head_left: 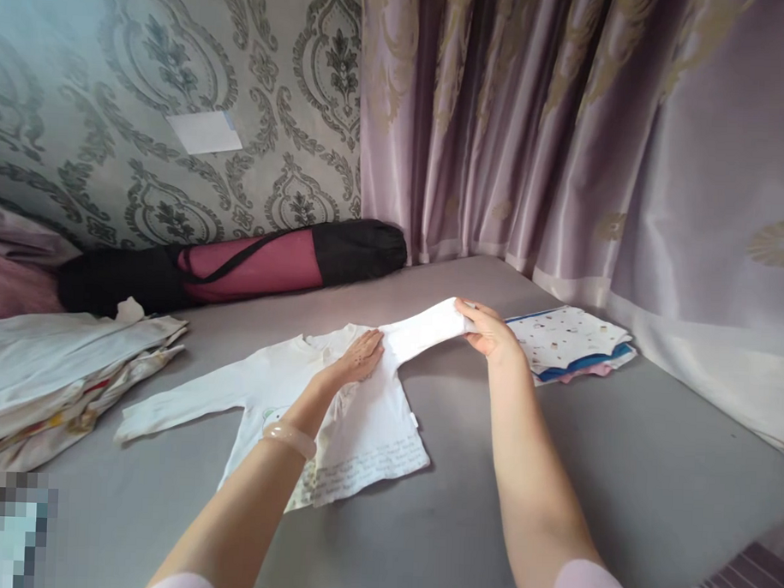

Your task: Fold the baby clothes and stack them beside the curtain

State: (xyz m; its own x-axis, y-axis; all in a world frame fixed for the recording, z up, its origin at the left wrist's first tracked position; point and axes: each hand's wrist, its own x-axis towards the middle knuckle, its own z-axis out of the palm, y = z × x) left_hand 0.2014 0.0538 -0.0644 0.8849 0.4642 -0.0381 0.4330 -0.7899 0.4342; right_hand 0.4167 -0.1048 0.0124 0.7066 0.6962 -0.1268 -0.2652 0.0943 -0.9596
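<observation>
A small white long-sleeved shirt (368, 426) lies spread on the grey bed surface (462, 502), with faint lines of lettering near its hem. My left hand (362, 356) rests flat on the shirt near the shoulder, fingers stretched out and a pale bangle on the wrist. The cuff of one sleeve is pinched by my right hand (484, 325), which holds that sleeve stretched out and slightly raised to the right. The other sleeve reaches out to the left, flat on the bed. Part of the shirt's front is hidden under my left forearm.
Folded clothes (570, 339) are stacked on the right, near the purple curtain (564, 163). A heap of light clothes (61, 377) lies at the left. Along the patterned wall (264, 75) runs a long black and maroon bag (251, 268) with a strap.
</observation>
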